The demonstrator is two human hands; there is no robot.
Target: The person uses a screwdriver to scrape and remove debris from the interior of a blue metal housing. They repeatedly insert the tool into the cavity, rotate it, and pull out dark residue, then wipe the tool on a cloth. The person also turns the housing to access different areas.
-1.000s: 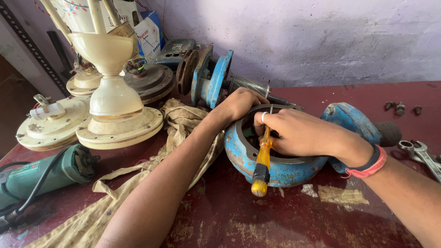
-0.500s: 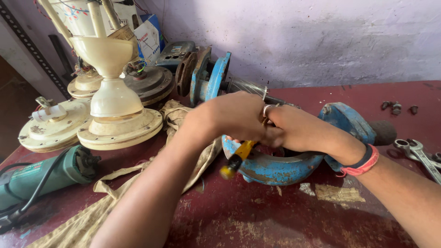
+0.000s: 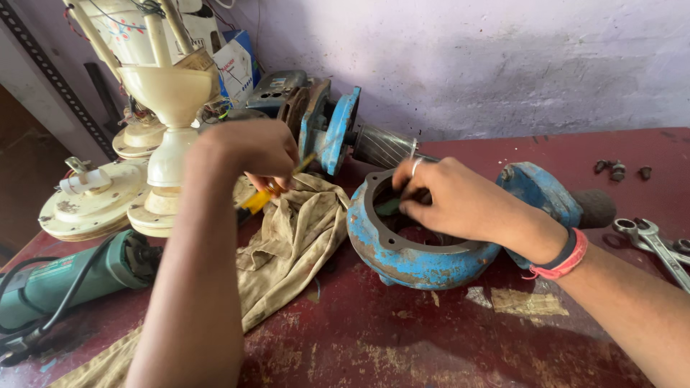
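Motor housing centre on bench, rag to its left, grinder far left, spanners far right

Bare dark-red workbench top lies open along its front edge; cream fan motor housings crowd its back-left corner.

Both forearms are bare, with no sleeves in view. The right hand wears a thin silver metal ring on one finger, and a soft red-and-dark fabric wristband circles its wrist. The left hand wears nothing.
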